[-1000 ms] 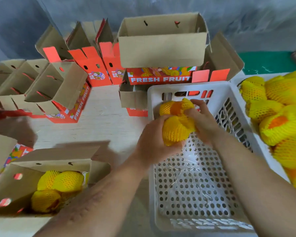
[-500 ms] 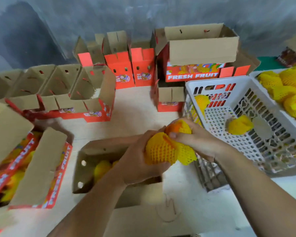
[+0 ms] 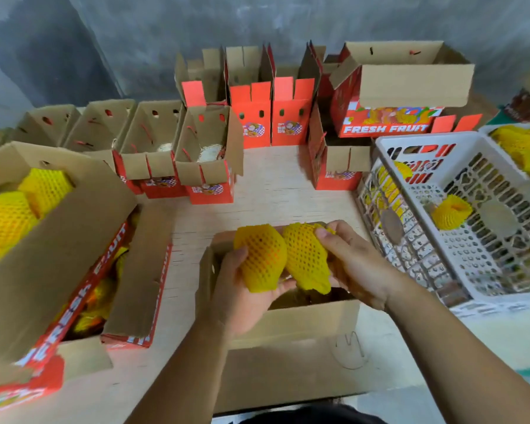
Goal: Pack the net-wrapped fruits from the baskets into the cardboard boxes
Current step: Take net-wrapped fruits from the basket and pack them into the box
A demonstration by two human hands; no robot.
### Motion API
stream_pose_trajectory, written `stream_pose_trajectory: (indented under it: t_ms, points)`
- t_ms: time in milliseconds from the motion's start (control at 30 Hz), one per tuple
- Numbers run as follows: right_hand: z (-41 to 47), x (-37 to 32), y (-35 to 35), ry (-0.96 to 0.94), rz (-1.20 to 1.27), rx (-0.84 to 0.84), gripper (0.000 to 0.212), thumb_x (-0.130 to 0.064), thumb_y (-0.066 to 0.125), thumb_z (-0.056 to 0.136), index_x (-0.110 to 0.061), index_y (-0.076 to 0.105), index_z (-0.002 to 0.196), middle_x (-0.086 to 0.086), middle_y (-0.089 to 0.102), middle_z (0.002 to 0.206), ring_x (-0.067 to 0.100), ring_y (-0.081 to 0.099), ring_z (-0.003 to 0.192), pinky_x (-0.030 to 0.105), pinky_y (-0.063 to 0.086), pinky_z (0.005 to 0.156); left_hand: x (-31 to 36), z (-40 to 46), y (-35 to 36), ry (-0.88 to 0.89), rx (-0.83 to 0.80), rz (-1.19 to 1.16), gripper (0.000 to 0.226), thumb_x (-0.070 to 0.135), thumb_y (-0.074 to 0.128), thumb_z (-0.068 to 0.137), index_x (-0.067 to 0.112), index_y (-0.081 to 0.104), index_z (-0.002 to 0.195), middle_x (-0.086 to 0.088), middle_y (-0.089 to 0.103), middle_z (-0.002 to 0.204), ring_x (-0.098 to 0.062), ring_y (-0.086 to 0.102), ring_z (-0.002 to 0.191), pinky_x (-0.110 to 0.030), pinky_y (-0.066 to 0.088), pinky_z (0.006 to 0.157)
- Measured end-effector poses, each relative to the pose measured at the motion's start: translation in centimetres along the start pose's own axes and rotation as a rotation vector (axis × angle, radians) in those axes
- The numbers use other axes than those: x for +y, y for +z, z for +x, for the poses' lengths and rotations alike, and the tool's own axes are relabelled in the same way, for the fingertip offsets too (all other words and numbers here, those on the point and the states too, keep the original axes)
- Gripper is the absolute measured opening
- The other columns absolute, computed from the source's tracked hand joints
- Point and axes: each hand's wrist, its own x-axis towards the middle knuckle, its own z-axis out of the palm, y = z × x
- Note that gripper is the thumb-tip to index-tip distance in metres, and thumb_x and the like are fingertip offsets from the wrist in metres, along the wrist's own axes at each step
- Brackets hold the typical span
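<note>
A filled cardboard box (image 3: pixel 58 240) sits far left. The left hand (image 3: pixel 242 289) cups one net-wrapped fruit (image 3: pixel 262 258); the right hand (image 3: pixel 352 264) pinches another (image 3: pixel 308 255), both above the open box (image 3: pixel 288 328). The white basket (image 3: pixel 478 289) stands right.

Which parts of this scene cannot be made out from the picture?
- Head view: the inside of the open brown cardboard box under the hands is hidden by the left hand, the right hand and the two yellow net-wrapped fruits they hold.
- Head view: the large box at the left is cut off by the frame edge and blurred.
- Head view: the far right basket of yellow fruits is cut off by the right edge.
</note>
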Motion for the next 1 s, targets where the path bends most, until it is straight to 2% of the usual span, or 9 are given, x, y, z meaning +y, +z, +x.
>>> stream_pose_trajectory:
  t_ms: [67,133,300,433,500,600,700,867,1000]
  points:
    - [-0.1,0.1,0.4,-0.023,-0.081,0.014,0.037,-0.050,0.065,0.087,-0.018,0.052,0.099,-0.001,0.069,0.074,0.012,0.065,0.057,0.023,0.051,0.048,-0.3,-0.4,-0.6,-0.054,0.036,-0.041,0.131,0.061,0.091,0.052,0.008,0.035,0.158,-0.023,0.044,0.157,-0.045,0.038,0.147,-0.065,0.014,0.124]
    - [-0.2,0.1,0.8,0.038,-0.071,-0.001,0.045,-0.050,0.066,0.088,-0.013,0.059,0.112,0.007,0.074,0.087,0.017,0.072,0.068,0.027,0.057,0.054,-0.5,-0.7,-1.6,-0.116,0.008,-0.075,0.124,0.067,0.085,0.058,0.013,0.036,0.159,-0.021,0.044,0.158,-0.048,0.037,0.147,-0.070,0.015,0.121]
    - [-0.6,0.8,1.3,0.077,-0.048,-0.006,0.057,-0.043,0.071,0.089,0.004,0.062,0.121,0.016,0.074,0.109,0.024,0.072,0.098,0.042,0.060,0.082,-0.7,-0.9,-3.7,-0.182,-0.110,-0.135,0.094,0.073,0.035,0.092,0.010,0.023,0.161,-0.024,0.027,0.166,-0.056,0.021,0.150,-0.083,0.011,0.114]
    - [-0.4,1.4,2.4,-0.068,-0.157,0.123,0.067,-0.049,0.070,0.086,0.011,0.063,0.116,0.034,0.066,0.117,0.029,0.063,0.098,0.053,0.050,0.102,-0.4,-1.3,-3.7,-0.138,-0.094,-0.126,0.086,0.076,0.037,0.088,0.018,0.052,0.150,-0.022,0.039,0.161,-0.050,0.034,0.147,-0.070,0.038,0.111]
    - [-0.3,1.8,2.5,-0.094,-0.106,0.111,0.058,-0.044,0.067,0.091,0.010,0.065,0.111,0.036,0.066,0.114,0.031,0.065,0.096,0.043,0.057,0.091,-0.4,-1.3,-3.6,-0.124,-0.061,-0.148,0.084,0.078,0.043,0.083,0.021,0.061,0.142,-0.020,0.048,0.155,-0.048,0.046,0.139,-0.059,0.051,0.101]
    - [-0.3,1.8,2.5,-0.095,-0.070,0.117,0.038,-0.045,0.067,0.089,-0.009,0.074,0.100,0.021,0.071,0.099,0.025,0.068,0.090,0.032,0.059,0.081,-0.6,-0.7,-3.9,-0.118,0.015,-0.175,0.090,0.083,0.036,0.082,0.023,0.047,0.148,-0.020,0.058,0.142,-0.045,0.059,0.122,-0.049,0.056,0.091]
    - [-0.1,1.8,2.2,-0.110,-0.053,0.151,0.049,-0.045,0.066,0.088,-0.003,0.063,0.113,0.019,0.061,0.099,0.027,0.058,0.091,0.029,0.056,0.075,-1.0,-0.3,-3.8,-0.131,0.066,-0.174,0.098,0.087,0.024,0.082,0.016,0.052,0.144,-0.021,0.060,0.134,-0.043,0.063,0.112,-0.045,0.056,0.086]
    - [0.2,2.3,1.5,-0.158,-0.046,0.223,0.069,-0.047,0.065,0.089,0.016,0.052,0.116,0.017,0.053,0.098,0.017,0.055,0.078,0.027,0.050,0.063,-1.5,-0.1,-3.4,-0.088,0.061,-0.179,0.099,0.087,0.044,0.070,0.014,0.068,0.132,-0.018,0.066,0.128,-0.038,0.067,0.106,-0.043,0.057,0.087]
    - [0.7,2.9,1.6,-0.187,-0.083,0.314,0.029,-0.039,0.072,0.093,-0.013,0.067,0.079,0.006,0.058,0.072,0.014,0.054,0.062,0.029,0.050,0.055,-1.8,-0.1,-3.3,-0.096,0.089,-0.208,0.104,0.085,0.046,0.068,0.017,0.048,0.146,-0.018,0.063,0.131,-0.041,0.066,0.108,-0.043,0.057,0.088]
